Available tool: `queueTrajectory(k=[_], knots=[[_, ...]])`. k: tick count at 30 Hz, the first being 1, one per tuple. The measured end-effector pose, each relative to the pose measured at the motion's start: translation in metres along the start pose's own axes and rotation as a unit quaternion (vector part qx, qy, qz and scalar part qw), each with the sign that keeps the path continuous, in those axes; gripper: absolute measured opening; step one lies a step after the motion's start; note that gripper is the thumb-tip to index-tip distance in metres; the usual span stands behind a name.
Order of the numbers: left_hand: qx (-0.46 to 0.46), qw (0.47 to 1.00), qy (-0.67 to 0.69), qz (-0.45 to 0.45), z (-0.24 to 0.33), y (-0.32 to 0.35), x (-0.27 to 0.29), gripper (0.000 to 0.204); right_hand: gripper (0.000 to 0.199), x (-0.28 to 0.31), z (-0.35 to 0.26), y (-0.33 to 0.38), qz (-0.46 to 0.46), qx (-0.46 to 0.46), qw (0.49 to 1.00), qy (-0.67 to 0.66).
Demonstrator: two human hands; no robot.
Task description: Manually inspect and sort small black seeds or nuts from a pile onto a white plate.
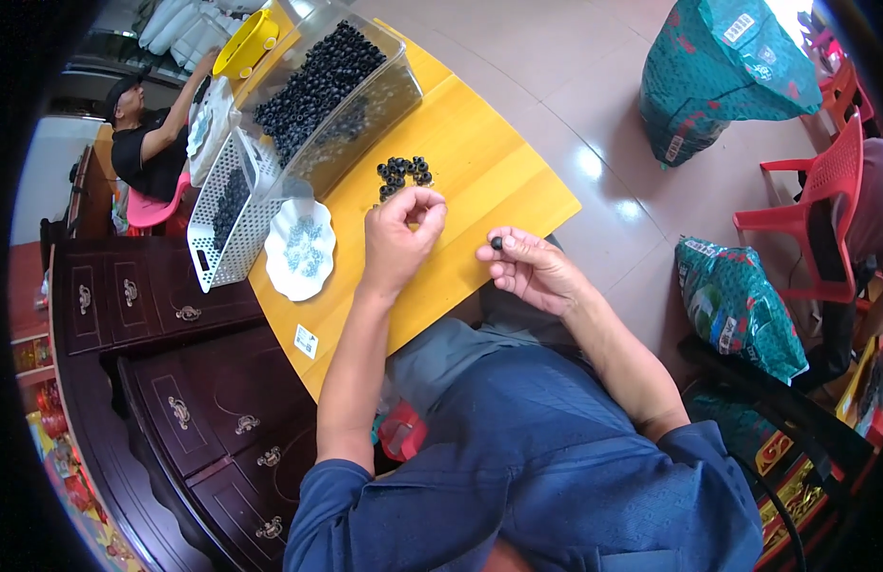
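My left hand (403,234) is closed above the yellow table, its fingers curled in toward the thumb; whatever they may hold is hidden. Between thumb and forefinger of my right hand (535,267), past the table's near edge, is a small round black part (497,243). Just beyond my left hand lies a loose cluster of small black ring-like parts (403,173). A white scalloped plate (281,276) holding small clear pieces (308,241) stands to the left of that hand.
A clear bin (403,81) full of black parts (317,86) and a white perforated basket (255,229) stand at the back left. Beyond them, a person in black (151,133) reaches toward a yellow basin (246,43). Green sacks (689,95) and a red chair (808,200) are on the right.
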State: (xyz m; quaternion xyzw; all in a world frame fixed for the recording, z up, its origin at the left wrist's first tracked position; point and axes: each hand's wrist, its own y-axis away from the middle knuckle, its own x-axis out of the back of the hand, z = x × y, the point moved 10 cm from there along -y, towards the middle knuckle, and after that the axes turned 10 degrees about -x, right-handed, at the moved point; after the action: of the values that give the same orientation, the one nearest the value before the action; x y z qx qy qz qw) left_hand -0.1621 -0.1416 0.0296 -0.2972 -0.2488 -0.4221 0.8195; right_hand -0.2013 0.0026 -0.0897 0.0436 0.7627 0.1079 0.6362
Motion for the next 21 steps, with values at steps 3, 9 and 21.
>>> queueTrajectory(k=[3, 9, 21], knots=[[0.052, 0.986, 0.155, 0.012, 0.004, 0.022, -0.004, 0.005, 0.021, -0.003, 0.003, -0.002, 0.004, -0.008, 1.0, -0.01], [-0.061, 0.979, 0.179, 0.077, 0.035, 0.042, -0.002, 0.006, 0.028, -0.004, 0.009, -0.002, 0.047, -0.019, 0.998, 0.037], [-0.105, 0.988, 0.067, 0.096, 0.041, 0.064, -0.004, 0.01, 0.023, -0.028, 0.031, -0.006, 0.058, -0.042, 0.993, 0.097]])
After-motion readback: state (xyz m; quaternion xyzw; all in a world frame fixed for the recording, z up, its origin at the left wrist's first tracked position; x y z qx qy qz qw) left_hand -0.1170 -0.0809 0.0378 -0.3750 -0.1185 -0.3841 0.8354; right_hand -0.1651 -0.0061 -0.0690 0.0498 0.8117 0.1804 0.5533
